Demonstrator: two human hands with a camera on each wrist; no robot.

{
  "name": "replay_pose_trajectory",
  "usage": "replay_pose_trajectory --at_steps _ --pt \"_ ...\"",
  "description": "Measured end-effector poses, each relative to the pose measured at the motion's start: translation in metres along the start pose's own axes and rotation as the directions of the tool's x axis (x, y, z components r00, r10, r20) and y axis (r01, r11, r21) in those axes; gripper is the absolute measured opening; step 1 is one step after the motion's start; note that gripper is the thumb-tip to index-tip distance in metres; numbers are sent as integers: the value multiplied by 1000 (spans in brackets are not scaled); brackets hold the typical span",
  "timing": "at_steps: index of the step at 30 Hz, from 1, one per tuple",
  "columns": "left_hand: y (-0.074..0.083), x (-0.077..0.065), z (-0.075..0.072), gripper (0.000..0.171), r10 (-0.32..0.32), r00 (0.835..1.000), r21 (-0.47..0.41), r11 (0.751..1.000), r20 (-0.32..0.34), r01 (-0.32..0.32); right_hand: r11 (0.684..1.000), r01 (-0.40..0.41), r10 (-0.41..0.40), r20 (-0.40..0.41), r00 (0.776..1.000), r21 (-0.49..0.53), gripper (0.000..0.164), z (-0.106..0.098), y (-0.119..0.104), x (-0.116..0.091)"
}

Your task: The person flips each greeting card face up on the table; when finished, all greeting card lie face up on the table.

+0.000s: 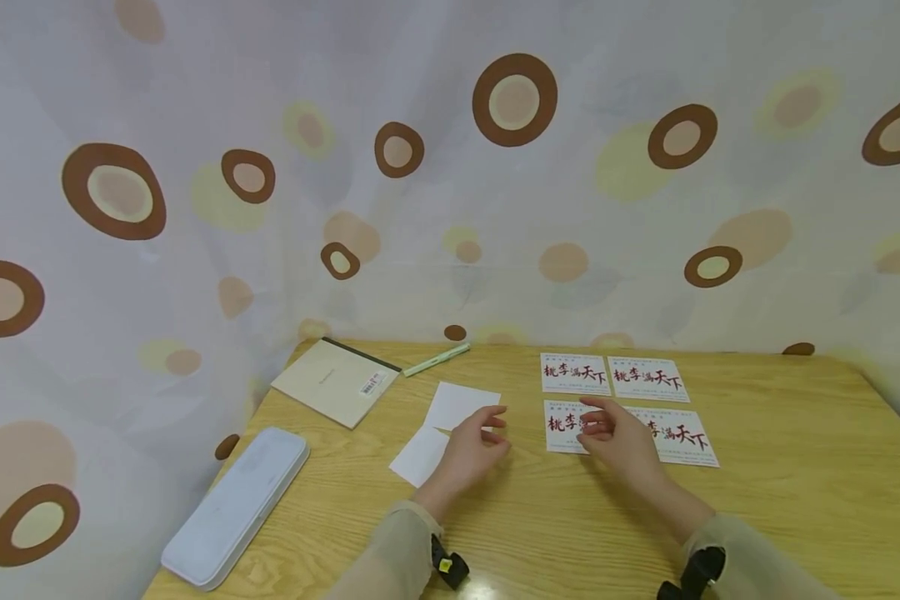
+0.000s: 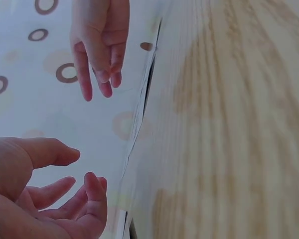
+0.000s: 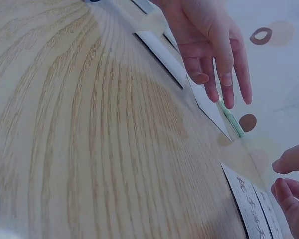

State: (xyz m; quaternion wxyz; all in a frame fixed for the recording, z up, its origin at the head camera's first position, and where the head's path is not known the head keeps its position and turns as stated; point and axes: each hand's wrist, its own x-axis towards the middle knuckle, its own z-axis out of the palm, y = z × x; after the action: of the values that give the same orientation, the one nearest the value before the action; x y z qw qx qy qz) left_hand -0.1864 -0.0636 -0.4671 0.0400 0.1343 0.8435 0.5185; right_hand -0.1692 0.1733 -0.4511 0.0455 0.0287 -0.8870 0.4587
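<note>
Both hands hover over the wooden table with loosely bent fingers and nothing between them. My left hand [image 1: 474,446] is above two blank white cards [image 1: 461,406], partly covering them. My right hand [image 1: 621,440] hangs over the front pair of printed cards [image 1: 686,437], which carry red and black characters. Two more printed cards [image 1: 574,373] lie behind, so the set forms a two-by-two layout. In the left wrist view, the left hand [image 2: 55,191] faces the right hand [image 2: 100,45] across a gap. The right wrist view shows the left hand [image 3: 214,52] with fingers pointing down.
A cream notepad [image 1: 337,382] with a dark spine lies at the back left, beside a pale green pen [image 1: 437,359]. The light blue case [image 1: 238,504] sits along the left edge of the table [image 1: 810,517]. A spotted curtain [image 1: 435,200] closes off the back.
</note>
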Motion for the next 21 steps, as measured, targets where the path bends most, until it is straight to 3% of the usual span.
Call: replay_pose_trajectory --at_steps 11,21 --pt "-11 2 -24 51 9 998 45 999 -64 -6 998 60 -61 9 998 34 53 26 -16 13" --pt "-24 6 -47 51 -44 990 71 996 -131 53 998 42 -45 60 997 52 58 47 -19 23"
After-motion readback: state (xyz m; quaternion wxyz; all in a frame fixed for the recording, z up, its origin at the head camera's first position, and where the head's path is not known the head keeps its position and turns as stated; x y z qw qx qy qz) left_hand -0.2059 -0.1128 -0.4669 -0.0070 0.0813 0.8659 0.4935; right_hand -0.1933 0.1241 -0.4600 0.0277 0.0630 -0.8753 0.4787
